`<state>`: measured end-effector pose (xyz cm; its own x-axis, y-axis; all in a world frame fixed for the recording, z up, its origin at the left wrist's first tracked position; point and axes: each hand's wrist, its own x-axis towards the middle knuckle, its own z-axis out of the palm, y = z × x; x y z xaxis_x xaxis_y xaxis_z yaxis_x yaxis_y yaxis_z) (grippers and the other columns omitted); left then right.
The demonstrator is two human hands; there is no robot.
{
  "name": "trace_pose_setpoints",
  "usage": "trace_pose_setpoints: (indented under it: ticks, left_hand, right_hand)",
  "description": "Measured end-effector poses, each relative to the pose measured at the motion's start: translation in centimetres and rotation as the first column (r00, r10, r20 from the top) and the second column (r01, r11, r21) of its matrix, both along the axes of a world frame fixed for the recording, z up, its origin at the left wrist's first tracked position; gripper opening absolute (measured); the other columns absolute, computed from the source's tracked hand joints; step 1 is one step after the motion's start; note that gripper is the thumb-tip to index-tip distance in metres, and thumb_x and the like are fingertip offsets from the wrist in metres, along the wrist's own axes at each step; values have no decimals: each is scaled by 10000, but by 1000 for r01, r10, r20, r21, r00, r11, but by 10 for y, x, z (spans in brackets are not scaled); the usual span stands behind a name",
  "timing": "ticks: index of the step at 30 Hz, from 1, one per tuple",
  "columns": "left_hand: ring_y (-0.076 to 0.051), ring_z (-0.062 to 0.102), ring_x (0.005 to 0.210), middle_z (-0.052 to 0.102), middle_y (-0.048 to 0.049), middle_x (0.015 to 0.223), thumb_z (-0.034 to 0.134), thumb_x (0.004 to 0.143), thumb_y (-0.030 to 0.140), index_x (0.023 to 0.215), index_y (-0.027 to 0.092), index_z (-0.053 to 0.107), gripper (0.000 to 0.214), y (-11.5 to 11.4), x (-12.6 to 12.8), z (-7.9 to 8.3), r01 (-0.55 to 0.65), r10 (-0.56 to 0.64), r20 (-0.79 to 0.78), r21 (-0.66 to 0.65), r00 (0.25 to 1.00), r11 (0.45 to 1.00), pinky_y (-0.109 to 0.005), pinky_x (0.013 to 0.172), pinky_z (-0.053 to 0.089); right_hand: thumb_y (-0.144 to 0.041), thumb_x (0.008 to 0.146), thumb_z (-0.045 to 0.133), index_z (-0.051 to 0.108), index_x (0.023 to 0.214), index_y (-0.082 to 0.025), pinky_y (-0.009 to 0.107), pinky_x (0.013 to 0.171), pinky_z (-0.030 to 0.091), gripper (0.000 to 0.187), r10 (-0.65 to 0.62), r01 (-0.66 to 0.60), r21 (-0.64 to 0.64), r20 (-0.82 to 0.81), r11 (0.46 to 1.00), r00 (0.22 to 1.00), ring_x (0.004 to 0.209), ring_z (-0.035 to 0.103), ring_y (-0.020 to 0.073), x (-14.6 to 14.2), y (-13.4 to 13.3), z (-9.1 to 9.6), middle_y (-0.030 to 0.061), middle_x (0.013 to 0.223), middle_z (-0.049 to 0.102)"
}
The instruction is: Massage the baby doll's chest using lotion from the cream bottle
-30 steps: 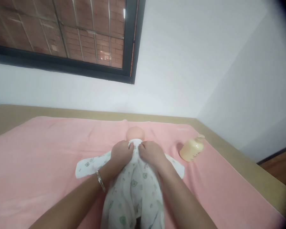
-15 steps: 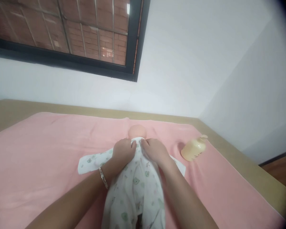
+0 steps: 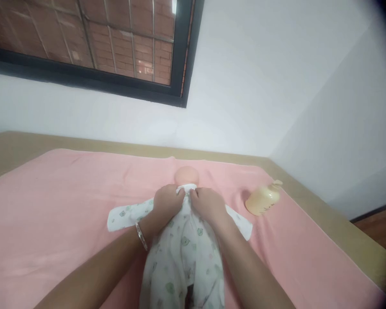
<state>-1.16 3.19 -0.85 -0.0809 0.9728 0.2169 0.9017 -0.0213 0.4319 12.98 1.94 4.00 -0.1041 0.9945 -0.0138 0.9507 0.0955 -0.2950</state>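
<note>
A white baby garment [image 3: 185, 240] with green and brown prints is spread over the pink cloth, its two sleeves out to the sides and its lower part toward me. At its neckline, a round, skin-coloured doll's head [image 3: 187, 175] shows beyond the collar; any body is hidden under the fabric. My left hand [image 3: 169, 201], with a bracelet on the wrist, pinches the left side of the neck opening. Opposite it, my right hand [image 3: 209, 205] pinches the right side. The thumbs lie close together at the collar.
To the right, a yellow bottle [image 3: 263, 199] lies tilted on the pink cloth [image 3: 51, 206]. The cloth covers a tan surface [image 3: 334, 223] that meets white walls. A dark-framed window [image 3: 180, 86] with bars is at the upper left.
Both hands keep their grip on the collar and have barely moved. The right sleeve shows slightly more beside my right wrist. The whole view has shifted a little.
</note>
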Motion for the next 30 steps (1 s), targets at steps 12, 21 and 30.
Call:
trace_pose_setpoints:
  ticks: [12, 21, 30]
  left_hand:
    - [-154, 480, 577, 595, -41, 684, 356, 836, 329, 669, 184, 572, 309, 0, 1, 1, 17, -18, -28, -36, 999, 999, -274, 545, 282]
    - [-156, 499, 648, 576, -35, 665, 337, 872, 291, 622, 181, 522, 330, -8, 6, 4, 103, -87, -82, 223, 993, 969, -282, 634, 340]
    - [-166, 521, 625, 613, -42, 690, 298, 895, 363, 697, 183, 592, 398, 4, 2, -2, 84, -80, -68, 65, 994, 994, -279, 585, 327]
  right_hand:
    - [-404, 850, 335, 666, 832, -166, 272, 599, 355, 407, -18, 17, -12, -68, 1000, 998, 767, 587, 216, 10, 7, -4, 122, 898, 667]
    - [-497, 869, 296, 656, 887, -161, 269, 621, 378, 493, -68, 28, -174, -225, 984, 972, 787, 595, 212, 22, 20, -13, 120, 947, 668]
    - [-387, 894, 276, 666, 908, -141, 299, 691, 398, 462, -11, 10, 10, 22, 1000, 1000, 828, 598, 235, 5, 7, -5, 143, 916, 664]
